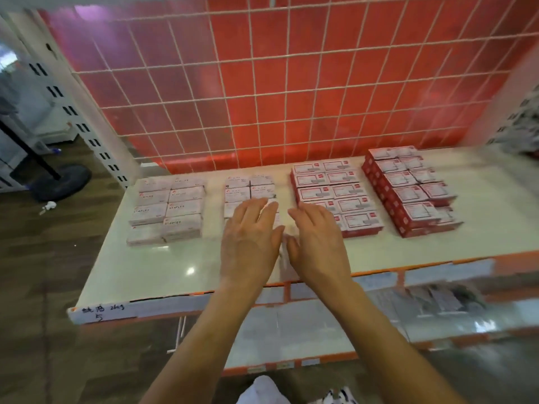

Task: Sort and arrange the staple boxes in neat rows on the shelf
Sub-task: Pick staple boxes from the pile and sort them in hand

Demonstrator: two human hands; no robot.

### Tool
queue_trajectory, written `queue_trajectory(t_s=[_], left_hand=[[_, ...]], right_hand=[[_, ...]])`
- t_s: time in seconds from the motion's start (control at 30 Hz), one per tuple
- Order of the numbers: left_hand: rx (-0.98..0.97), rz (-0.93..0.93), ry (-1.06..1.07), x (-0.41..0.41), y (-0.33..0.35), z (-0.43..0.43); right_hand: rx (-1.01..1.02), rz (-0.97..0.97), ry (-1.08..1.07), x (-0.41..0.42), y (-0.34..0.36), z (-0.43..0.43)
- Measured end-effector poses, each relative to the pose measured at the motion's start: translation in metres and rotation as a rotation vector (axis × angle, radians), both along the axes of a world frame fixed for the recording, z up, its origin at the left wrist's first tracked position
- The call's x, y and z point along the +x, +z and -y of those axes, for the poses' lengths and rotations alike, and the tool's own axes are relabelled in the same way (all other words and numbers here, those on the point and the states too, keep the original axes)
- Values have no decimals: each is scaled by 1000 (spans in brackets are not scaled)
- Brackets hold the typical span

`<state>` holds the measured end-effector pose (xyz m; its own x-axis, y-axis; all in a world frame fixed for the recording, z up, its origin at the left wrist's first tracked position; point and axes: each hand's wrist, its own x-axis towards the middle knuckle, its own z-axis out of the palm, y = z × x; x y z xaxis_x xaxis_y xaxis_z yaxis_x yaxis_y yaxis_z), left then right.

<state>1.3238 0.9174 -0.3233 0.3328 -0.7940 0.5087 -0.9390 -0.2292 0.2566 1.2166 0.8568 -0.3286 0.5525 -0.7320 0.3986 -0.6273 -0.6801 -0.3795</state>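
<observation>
Staple boxes lie in separate blocks on the white shelf (163, 266). A block of white boxes marked STAPLES (167, 209) sits at the left. A second white block (249, 189) lies in the middle, its near boxes hidden under my left hand (250, 243). Two blocks of red-edged boxes stand to the right, one near the middle (335, 193) and one stacked higher at the far right (408, 191). My left hand lies flat, fingers apart, over the middle block. My right hand (316, 243) is flat beside it, fingers reaching the red-edged block's near corner. Neither hand grips anything.
A red back panel with a white wire grid (262, 97) rises behind the shelf. The shelf's front edge carries an orange strip with paper labels (291, 293). A lower shelf (437, 316) holds packaged goods. A black stand base (62, 182) rests on the wooden floor at left.
</observation>
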Motion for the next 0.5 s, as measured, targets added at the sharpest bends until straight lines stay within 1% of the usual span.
queue_trajectory(t_s=[0.5], left_hand=[[-29, 63, -288, -240, 3, 101]], right_hand=[[-1, 6, -244, -254, 9, 73]])
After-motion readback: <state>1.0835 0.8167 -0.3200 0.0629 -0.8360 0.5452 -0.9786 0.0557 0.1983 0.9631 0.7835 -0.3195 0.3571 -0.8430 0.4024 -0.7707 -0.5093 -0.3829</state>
